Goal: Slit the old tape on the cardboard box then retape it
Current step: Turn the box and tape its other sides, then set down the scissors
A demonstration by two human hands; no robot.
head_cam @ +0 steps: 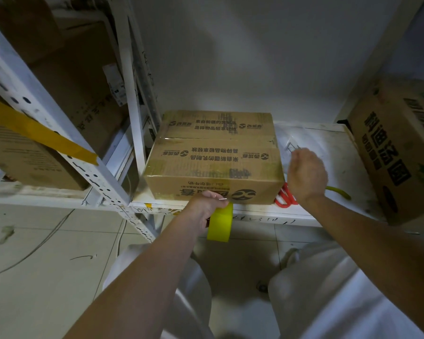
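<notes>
At shelf edge (255,211): left grip (206,206) holds tape roll (220,223); right grip (306,174) loose beside box (216,155).

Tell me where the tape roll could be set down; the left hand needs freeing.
Bare shelf lies right of the cardboard box, before the big printed carton. Red scissors crowd the box's right front corner.

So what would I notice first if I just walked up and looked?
Probably the bright yellow tape roll, which the left hand grips just below the front edge of the white shelf. Next, the cardboard box with printed lettering in the middle of that shelf, its top seam running side to side. The right hand is raised beside the box's right end, and red scissors peek out underneath it.
</notes>
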